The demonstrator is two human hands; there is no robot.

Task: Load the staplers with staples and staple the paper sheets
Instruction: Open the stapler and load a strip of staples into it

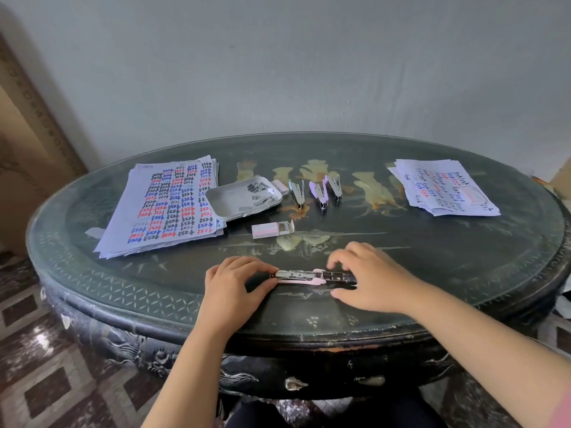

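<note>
A pink stapler [312,277] lies folded out flat near the front of the table. My left hand [236,281] pinches its left end. My right hand [367,278] curls over its dark right end, thumb on the table in front. A white tray [230,202] holds several strips of staples [259,189]. An opened staple box [272,230] lies in front of it. Three more staplers [319,190] stand behind the middle. One stack of printed sheets [173,202] lies at the left, another [441,186] at the right.
The oval table [463,273] has a dark painted top under glass and stands against a grey wall. A small pink box [471,194] rests on the right stack of sheets. Another small box [280,186] lies behind the tray. Patterned floor shows at the lower left.
</note>
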